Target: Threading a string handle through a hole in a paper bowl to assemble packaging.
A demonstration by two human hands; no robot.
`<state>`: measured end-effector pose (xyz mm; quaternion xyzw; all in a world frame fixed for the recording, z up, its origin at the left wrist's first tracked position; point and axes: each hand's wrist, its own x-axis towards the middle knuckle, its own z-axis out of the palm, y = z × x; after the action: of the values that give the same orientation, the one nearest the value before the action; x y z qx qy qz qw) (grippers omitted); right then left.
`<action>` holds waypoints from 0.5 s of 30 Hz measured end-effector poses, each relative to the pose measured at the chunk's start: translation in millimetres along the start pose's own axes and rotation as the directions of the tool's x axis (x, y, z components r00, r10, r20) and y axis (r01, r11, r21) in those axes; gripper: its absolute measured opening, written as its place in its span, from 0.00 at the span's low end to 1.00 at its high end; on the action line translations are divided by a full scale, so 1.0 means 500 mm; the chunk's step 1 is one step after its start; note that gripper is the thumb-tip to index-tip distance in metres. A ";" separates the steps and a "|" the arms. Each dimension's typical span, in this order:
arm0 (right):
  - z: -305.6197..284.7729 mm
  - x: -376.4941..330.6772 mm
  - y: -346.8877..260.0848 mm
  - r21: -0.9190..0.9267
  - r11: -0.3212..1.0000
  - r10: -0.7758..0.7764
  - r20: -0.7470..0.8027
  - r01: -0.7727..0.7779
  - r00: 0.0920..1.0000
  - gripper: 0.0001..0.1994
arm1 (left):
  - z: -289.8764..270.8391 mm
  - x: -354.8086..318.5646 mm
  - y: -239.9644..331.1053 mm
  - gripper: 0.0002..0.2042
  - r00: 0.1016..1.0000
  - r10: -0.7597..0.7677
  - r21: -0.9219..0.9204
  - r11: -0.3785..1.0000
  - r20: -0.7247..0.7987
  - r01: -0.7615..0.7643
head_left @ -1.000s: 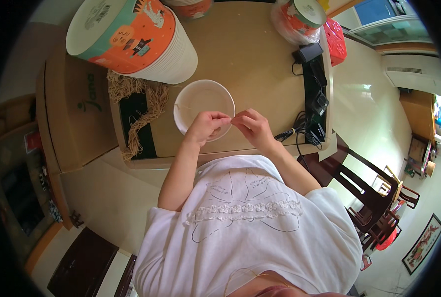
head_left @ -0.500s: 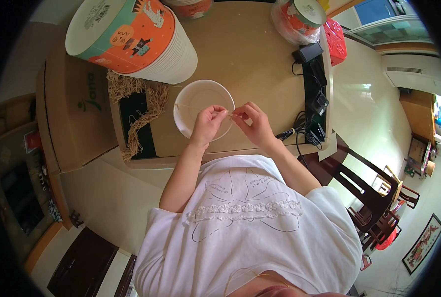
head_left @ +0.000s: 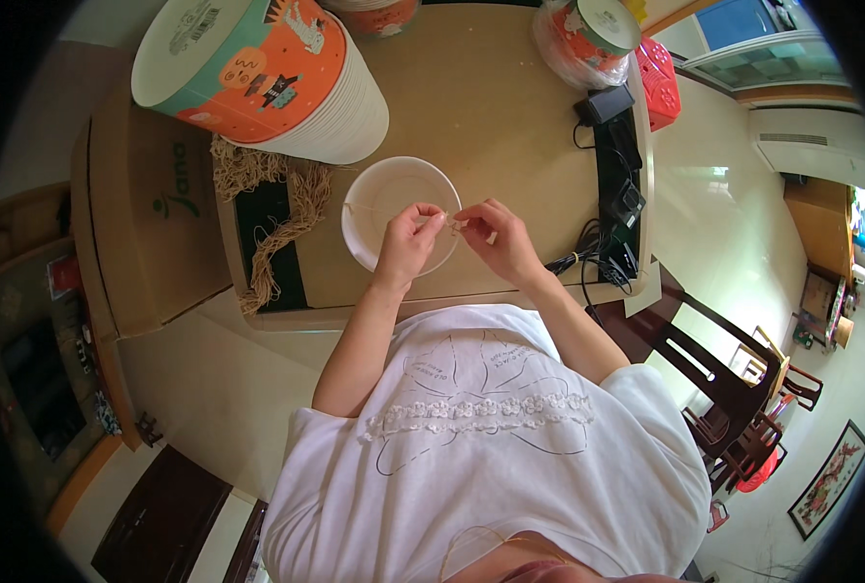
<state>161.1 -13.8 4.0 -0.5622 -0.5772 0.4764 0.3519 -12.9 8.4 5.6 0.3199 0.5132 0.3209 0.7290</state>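
A white round paper tub (head_left: 379, 185) stands open end up in front of me, near the table's front edge. A thin tan string (head_left: 372, 210) runs from the tub's left wall across its mouth to my left hand (head_left: 408, 249), which pinches it between thumb and fingertips over the tub's right half. Close beside it, at the tub's right rim, the fingers of my right hand (head_left: 501, 243) are pinched around a short looped part of the string. The two sets of fingertips nearly touch. My fingers partly hide the string there.
A tall stack of orange-printed paper tubs (head_left: 340, 121) lies tilted at the back left. Bundles of tan string (head_left: 287, 233) hang beside it. Wrapped tubs (head_left: 588, 44), a black adapter (head_left: 605, 103) and coiled cables (head_left: 598, 257) sit along the right. A cardboard box (head_left: 151, 233) stands left.
My fingertips have shifted slightly, with the right hand's fingers a little further from the left's and a small string loop showing at them. The tub stays nearly still.
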 end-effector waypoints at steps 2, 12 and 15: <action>0.000 0.001 -0.005 -0.007 1.000 -0.006 0.006 0.006 1.000 0.07 | 0.000 0.000 0.000 0.05 1.000 -0.001 -0.005 1.000 0.003 0.001; 0.000 0.004 -0.010 -0.103 0.994 -0.015 0.063 0.022 0.998 0.07 | -0.010 -0.002 -0.032 0.07 0.948 0.278 0.374 0.905 -0.157 -0.204; -0.001 0.004 -0.009 -0.107 0.994 -0.021 0.067 0.028 0.998 0.08 | -0.012 -0.008 -0.032 0.08 0.953 0.292 0.531 0.822 -0.084 -0.205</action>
<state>160.1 -11.5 7.9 -0.5572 -0.6202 0.4586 0.3075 -17.5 -3.5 -6.5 0.5407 0.5913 0.2888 0.5241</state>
